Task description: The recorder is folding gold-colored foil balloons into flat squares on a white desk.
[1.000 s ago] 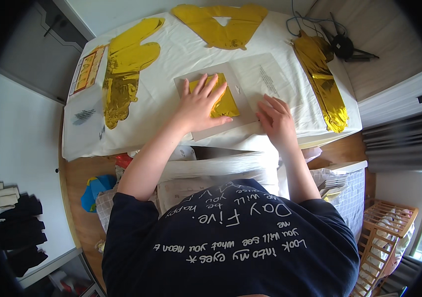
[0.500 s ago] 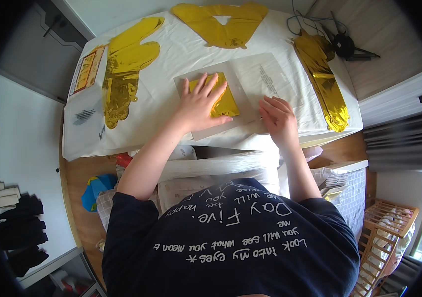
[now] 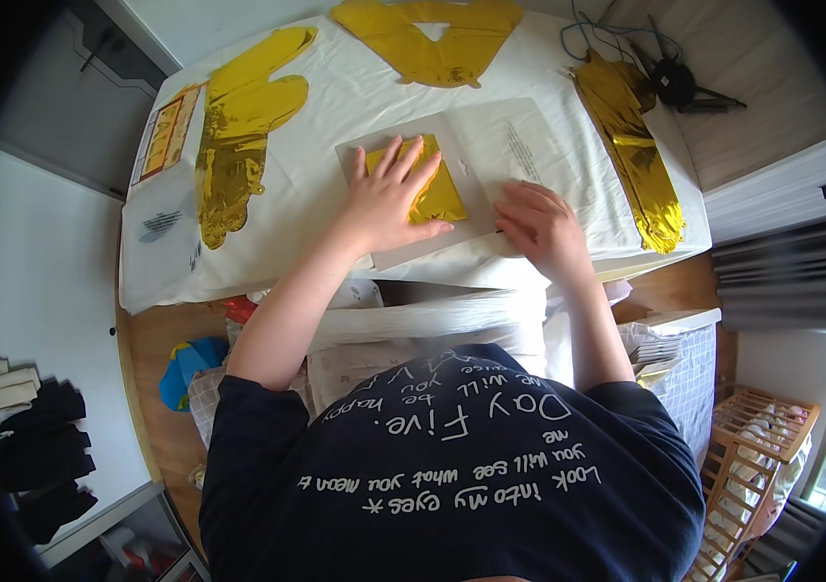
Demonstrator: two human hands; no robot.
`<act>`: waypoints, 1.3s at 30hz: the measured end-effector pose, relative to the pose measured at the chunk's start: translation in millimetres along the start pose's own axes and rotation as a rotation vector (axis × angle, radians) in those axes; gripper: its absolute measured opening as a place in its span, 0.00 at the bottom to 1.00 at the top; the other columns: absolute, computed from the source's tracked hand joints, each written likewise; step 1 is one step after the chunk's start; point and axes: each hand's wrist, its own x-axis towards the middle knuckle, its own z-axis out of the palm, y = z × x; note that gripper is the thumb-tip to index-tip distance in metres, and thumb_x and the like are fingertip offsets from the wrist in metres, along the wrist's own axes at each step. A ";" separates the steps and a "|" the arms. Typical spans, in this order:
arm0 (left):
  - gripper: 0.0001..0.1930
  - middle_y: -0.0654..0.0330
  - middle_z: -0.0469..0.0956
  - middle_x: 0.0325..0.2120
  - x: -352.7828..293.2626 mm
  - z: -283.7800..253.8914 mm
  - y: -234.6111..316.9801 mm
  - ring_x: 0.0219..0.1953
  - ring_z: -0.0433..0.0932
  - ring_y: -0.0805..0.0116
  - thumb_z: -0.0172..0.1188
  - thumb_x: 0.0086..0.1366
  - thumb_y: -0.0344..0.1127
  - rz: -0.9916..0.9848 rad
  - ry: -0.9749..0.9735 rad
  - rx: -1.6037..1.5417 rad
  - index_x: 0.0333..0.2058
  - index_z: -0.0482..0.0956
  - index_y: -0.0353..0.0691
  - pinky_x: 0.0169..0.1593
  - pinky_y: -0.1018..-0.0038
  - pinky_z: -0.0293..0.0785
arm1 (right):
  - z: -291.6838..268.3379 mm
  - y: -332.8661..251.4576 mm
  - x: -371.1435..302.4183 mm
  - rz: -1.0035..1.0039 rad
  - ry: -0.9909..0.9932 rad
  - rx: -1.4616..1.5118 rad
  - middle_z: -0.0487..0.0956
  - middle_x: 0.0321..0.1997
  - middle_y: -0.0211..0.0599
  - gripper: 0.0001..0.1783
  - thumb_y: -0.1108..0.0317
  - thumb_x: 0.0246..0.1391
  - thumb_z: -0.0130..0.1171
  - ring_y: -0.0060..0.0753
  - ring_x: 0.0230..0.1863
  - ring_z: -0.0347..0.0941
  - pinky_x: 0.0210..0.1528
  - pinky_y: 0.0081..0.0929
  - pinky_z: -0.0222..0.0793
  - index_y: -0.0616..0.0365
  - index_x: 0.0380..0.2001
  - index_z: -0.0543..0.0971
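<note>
A folded gold foil balloon [image 3: 442,199] lies inside a clear plastic bag on a white card [image 3: 476,218] at the middle of the table. My left hand [image 3: 389,199] lies flat on the bag with fingers spread, pressing the foil down. My right hand [image 3: 541,225] rests on the bag's right edge with its fingers curled against the plastic, next to a white paper sheet [image 3: 520,141].
A white cloth [image 3: 335,107] covers the table. Flat gold foil balloons lie at the left [image 3: 238,116], at the far middle [image 3: 432,39] and at the right [image 3: 636,155]. A small packet [image 3: 166,136] sits at the left edge; a black tripod [image 3: 675,82] with cables lies far right.
My right hand has shifted slightly left along the bag's edge. My left hand stays pressed on the gold foil.
</note>
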 end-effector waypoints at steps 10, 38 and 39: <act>0.54 0.53 0.46 0.78 -1.2 -0.5 -0.4 0.79 0.44 0.46 0.56 0.60 0.79 0.001 -0.003 0.017 0.76 0.52 0.57 0.73 0.30 0.36 | 0.3 -8.9 12.9 0.021 -0.095 0.114 0.82 0.58 0.40 0.16 0.64 0.56 0.69 0.48 0.64 0.74 0.65 0.42 0.69 0.54 0.47 0.87; 0.48 0.52 0.54 0.76 -3.7 -2.7 -2.3 0.77 0.51 0.45 0.58 0.64 0.71 -0.012 0.077 -0.024 0.73 0.59 0.45 0.76 0.37 0.36 | 57.1 10.0 77.4 0.105 -0.106 -0.015 0.74 0.70 0.31 0.21 0.52 0.69 0.55 0.44 0.76 0.62 0.78 0.52 0.51 0.42 0.61 0.81; 0.49 0.52 0.54 0.76 -3.6 -3.9 -2.9 0.77 0.51 0.46 0.58 0.64 0.71 -0.015 0.060 -0.047 0.73 0.59 0.45 0.76 0.38 0.37 | 56.3 10.1 77.5 0.105 -0.105 -0.016 0.74 0.70 0.31 0.21 0.52 0.69 0.55 0.44 0.76 0.62 0.78 0.52 0.51 0.42 0.61 0.81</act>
